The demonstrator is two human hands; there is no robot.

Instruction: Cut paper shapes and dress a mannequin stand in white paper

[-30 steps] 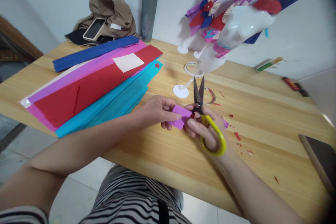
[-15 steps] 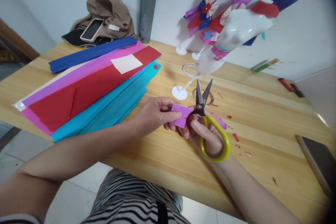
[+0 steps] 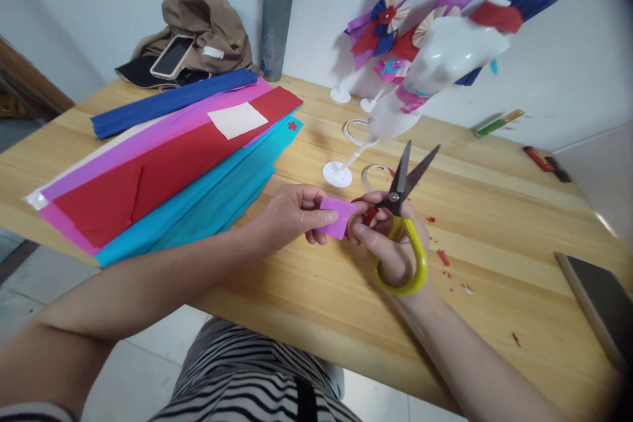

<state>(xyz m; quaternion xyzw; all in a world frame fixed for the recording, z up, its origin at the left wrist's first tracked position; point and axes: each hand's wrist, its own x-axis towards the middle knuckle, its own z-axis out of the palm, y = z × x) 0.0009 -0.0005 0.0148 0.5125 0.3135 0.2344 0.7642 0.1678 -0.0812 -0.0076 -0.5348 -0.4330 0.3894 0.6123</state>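
Observation:
Between the thumb and fingers of my left hand is a small, roughly square piece of purple paper. My right hand holds a pair of scissors with one yellow and one red handle, its thumb through the yellow loop. The dark blades are spread apart and point up, away from the paper. Fingertips of the right hand are close to the paper's right edge; whether they touch it I cannot tell.
Folded crepe paper in several colours lies at the left. White mannequin forms dressed in paper stand at the back right. Rolls of tape lie near their bases. Red scraps and a dark phone-like object are at the right.
The scissors have moved right and tilted rightward, away from the purple paper. My left hand has stayed nearly in place with the paper. A purple scrap by the right hand is no longer visible.

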